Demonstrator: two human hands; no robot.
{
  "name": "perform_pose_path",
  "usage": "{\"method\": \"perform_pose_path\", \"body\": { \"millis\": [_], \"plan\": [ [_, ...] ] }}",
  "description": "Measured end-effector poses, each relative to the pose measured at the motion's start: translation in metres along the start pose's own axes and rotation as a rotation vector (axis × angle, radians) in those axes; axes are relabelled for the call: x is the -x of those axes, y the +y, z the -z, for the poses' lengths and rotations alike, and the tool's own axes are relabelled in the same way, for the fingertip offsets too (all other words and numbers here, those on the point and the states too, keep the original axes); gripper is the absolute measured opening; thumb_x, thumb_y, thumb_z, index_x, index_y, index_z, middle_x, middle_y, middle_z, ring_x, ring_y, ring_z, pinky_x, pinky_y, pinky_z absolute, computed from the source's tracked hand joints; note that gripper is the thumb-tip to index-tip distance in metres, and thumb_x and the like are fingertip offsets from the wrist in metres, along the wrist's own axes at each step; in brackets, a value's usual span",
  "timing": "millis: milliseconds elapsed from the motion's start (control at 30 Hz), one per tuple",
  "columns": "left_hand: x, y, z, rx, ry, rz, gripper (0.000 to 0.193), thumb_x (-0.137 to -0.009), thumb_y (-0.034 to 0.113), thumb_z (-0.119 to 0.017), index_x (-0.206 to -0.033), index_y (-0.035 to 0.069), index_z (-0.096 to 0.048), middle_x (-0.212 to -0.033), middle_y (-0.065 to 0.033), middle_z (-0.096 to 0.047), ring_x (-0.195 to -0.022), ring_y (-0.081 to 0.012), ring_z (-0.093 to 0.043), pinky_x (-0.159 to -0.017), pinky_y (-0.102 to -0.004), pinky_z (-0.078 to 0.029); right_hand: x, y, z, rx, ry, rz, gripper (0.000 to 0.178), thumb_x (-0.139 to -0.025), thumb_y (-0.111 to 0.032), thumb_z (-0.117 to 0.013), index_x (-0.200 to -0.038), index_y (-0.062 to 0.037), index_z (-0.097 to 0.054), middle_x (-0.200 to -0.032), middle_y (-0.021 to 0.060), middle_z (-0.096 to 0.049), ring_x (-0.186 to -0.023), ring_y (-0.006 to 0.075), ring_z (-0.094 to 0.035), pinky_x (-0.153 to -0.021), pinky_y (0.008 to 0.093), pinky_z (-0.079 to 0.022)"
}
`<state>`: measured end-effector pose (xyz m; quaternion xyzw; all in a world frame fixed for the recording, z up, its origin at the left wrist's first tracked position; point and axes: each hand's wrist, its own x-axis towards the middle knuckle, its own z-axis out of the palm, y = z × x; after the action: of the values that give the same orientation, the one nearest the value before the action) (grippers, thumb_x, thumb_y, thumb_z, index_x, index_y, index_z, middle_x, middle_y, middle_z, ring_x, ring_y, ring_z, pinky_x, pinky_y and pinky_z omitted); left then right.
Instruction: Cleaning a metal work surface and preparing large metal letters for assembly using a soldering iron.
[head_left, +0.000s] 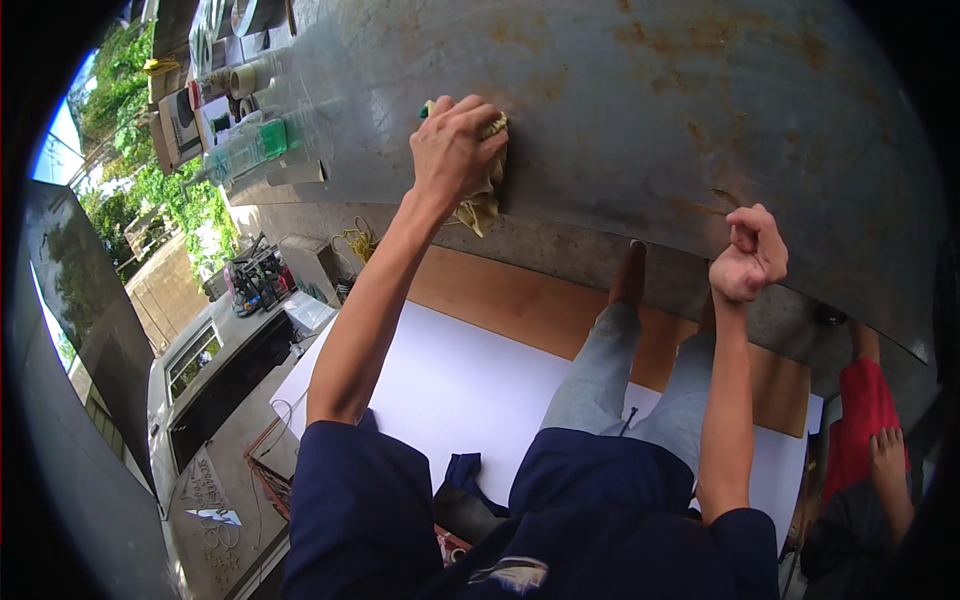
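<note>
My left hand point(455, 150) is closed around a crumpled pale yellow cloth point(482, 208) and presses it against a large grey metal sheet point(600, 130). A bit of green shows by the fingertips. The cloth's loose end hangs toward the near edge of the sheet. Brown rust-like stains mark the sheet, mostly on its far and right side. My right hand point(748, 255) hovers at the sheet's near edge, fingers curled in loosely, with nothing visible in them.
Bottles, one clear with green contents point(245, 150), rolls and boxes stand at the sheet's left end. White board point(470, 370) and brown board point(500, 295) lie below. A co-worker's hand point(886, 450) and red clothing show at right. Tools point(262, 280) sit at left.
</note>
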<state>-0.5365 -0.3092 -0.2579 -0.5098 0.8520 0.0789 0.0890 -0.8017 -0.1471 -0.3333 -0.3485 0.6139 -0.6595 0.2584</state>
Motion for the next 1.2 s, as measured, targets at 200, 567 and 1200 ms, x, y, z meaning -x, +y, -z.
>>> {"method": "perform_pose_path", "body": {
  "millis": [200,567,1200],
  "plan": [
    [-0.025,-0.006,-0.004,0.005,0.091,-0.078,0.019,-0.072,0.027,-0.074,-0.082,0.014,-0.065,-0.086,0.0042,-0.058,-0.085,-0.0209,-0.055,-0.067,-0.0365,-0.052,0.006,0.002,-0.002,0.045,0.046,-0.029,0.086,-0.081,-0.078,-0.043,-0.078,0.0064,-0.059,-0.06,-0.0038,-0.029,-0.052,0.0052,-0.024,-0.049,0.0244,-0.014],
    [-0.068,0.0,0.014,0.025,0.04,-0.156,0.018,-0.074,0.023,-0.073,-0.089,0.014,-0.069,-0.09,0.0025,-0.063,-0.086,-0.0233,-0.057,-0.072,-0.0374,-0.05,0.006,0.002,-0.004,0.085,0.074,-0.028,0.086,-0.081,-0.077,-0.043,-0.081,0.0074,-0.059,-0.06,-0.0043,-0.027,-0.052,0.005,-0.023,-0.049,0.0247,-0.013],
    [-0.048,0.035,0.012,0.135,-0.29,-0.234,0.016,-0.074,0.024,-0.074,-0.084,0.014,-0.066,-0.089,0.0041,-0.06,-0.086,-0.0228,-0.055,-0.068,-0.0376,-0.051,0.002,-0.004,0.001,0.088,-0.013,-0.071,0.089,-0.079,-0.082,-0.04,-0.075,0.0053,-0.058,-0.058,-0.0016,-0.033,-0.05,0.0062,-0.025,-0.047,0.0247,-0.013]
  ]
}}
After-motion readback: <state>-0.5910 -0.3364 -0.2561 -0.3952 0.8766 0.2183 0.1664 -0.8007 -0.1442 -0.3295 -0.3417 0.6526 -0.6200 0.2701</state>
